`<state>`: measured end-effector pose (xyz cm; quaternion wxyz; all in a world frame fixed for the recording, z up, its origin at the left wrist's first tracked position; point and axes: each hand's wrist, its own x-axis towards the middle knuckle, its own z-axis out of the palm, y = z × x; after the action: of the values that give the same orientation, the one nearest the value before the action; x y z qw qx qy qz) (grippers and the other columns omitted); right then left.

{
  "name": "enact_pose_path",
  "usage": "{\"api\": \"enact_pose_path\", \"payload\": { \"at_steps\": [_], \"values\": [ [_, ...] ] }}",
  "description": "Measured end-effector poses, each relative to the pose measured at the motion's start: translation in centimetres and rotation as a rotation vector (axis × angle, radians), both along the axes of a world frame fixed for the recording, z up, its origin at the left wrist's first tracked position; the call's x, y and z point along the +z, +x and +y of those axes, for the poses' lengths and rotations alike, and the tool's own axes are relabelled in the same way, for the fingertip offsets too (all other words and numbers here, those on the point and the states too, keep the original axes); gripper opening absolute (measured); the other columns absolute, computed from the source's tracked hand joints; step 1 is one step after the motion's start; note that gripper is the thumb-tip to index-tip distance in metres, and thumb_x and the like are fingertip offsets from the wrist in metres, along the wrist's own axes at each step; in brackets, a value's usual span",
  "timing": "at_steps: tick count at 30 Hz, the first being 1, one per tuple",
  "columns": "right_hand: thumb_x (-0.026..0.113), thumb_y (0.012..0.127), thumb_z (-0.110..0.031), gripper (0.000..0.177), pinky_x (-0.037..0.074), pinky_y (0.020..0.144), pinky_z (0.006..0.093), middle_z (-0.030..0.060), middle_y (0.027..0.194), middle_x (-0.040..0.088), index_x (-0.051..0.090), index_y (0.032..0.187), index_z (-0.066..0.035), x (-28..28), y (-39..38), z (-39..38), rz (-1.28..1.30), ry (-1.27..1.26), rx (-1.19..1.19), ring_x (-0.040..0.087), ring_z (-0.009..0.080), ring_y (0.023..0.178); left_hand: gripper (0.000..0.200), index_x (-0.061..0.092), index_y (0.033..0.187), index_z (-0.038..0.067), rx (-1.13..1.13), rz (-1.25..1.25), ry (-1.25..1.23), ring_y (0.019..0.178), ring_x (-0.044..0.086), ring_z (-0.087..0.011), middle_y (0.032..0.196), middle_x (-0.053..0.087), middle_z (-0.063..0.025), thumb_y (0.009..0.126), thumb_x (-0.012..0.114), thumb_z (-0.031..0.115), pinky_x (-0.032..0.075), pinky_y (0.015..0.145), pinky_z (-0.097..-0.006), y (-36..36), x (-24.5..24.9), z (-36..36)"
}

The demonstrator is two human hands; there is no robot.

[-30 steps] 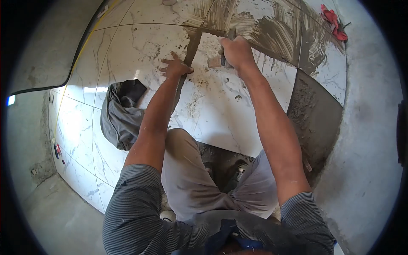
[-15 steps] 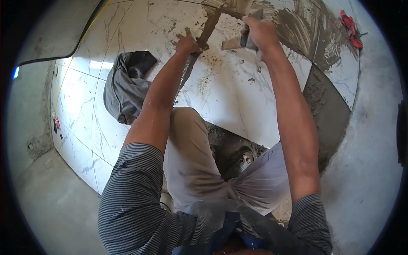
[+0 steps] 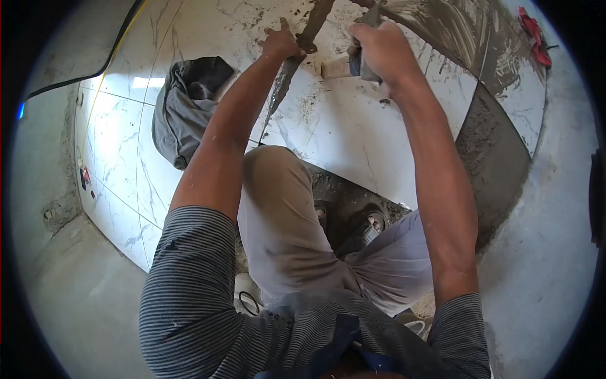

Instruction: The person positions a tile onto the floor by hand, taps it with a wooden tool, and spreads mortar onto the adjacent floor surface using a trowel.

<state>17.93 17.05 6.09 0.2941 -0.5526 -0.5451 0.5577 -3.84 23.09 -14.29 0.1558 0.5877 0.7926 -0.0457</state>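
Observation:
My left hand [image 3: 281,45] lies on a white marbled tile with its fingers spread. Beside it a strip of brown wet grout [image 3: 314,28] runs along a tile joint, and a narrower smear [image 3: 282,90] continues below the hand. My right hand [image 3: 386,54] is closed around a mud-coated trowel [image 3: 341,68]. Its flat, pale rectangular end points left and sits at the surface of the large tile [image 3: 360,120]. Part of the tool is hidden by my fingers. Crumbs and splashes of grout dot the tile between my two hands.
A grey cloth [image 3: 183,120] lies on the tiles left of my left arm. Brown grout is smeared over the tiles [image 3: 442,25] at upper right, near a red cloth [image 3: 534,35]. Bare wet mortar [image 3: 492,139] shows at right. A black cable [image 3: 69,82] crosses the left.
My view has shifted slightly, so the floor sits a little higher. The trowel has slid a little left over the tile. My left hand stays spread on the tile.

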Motion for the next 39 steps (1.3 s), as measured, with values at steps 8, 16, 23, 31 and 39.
{"api": "enact_pose_path", "payload": {
  "at_steps": [8,16,23,31,39],
  "values": [
    [0.053,0.080,-0.027,0.033,0.037,0.046,0.0274,0.0064,0.057,0.054,0.059,0.066,0.002,2.3,-0.4,-0.9,-0.194,-0.069,0.068,0.048,0.0111,0.047,0.116,0.004,0.141,0.011,0.013,-0.131,-0.032,0.126,0.028,-0.0453,0.133,0.020,-0.0393,0.059,0.078,0.044,0.020,0.100,-0.0615,0.1,1.0,-0.6],
    [0.057,0.075,-0.019,0.026,0.042,0.049,0.0291,0.0096,0.061,0.058,0.061,0.066,0.005,0.8,1.4,3.9,-0.048,0.133,-0.094,0.053,0.0149,0.051,0.115,0.004,0.142,0.014,0.120,-0.153,-0.064,0.123,0.032,-0.0465,0.138,0.015,-0.0352,0.059,0.079,0.041,0.021,0.102,-0.0566,0.6,1.8,-0.3],
    [0.056,0.077,-0.018,0.022,0.041,0.047,0.0295,0.0109,0.066,0.058,0.059,0.074,0.004,-0.6,0.9,7.4,0.070,0.114,-0.196,0.051,0.0147,0.051,0.116,0.002,0.141,0.013,0.197,-0.164,-0.092,0.126,0.027,-0.0452,0.141,0.012,-0.0294,0.059,0.080,0.037,0.021,0.104,-0.0524,1.4,3.2,-0.9],
    [0.058,0.076,-0.020,0.025,0.037,0.045,0.0317,0.0085,0.064,0.054,0.058,0.073,0.005,0.6,0.8,8.9,0.019,0.126,-0.267,0.048,0.0141,0.051,0.116,0.002,0.142,0.016,0.239,-0.184,-0.114,0.127,0.025,-0.0450,0.142,0.010,-0.0277,0.059,0.081,0.034,0.022,0.104,-0.0524,1.6,2.9,-0.7],
    [0.058,0.072,-0.026,0.040,0.046,0.069,0.0384,0.0232,0.077,0.062,0.059,0.079,0.013,-0.2,1.9,11.3,-0.128,0.152,-0.325,0.061,0.0316,0.074,0.117,0.002,0.142,0.016,0.224,-0.169,-0.128,0.125,0.027,-0.0462,0.142,0.009,-0.0295,0.058,0.081,0.033,0.023,0.103,-0.0532,1.6,3.4,0.0]
  ]
}}
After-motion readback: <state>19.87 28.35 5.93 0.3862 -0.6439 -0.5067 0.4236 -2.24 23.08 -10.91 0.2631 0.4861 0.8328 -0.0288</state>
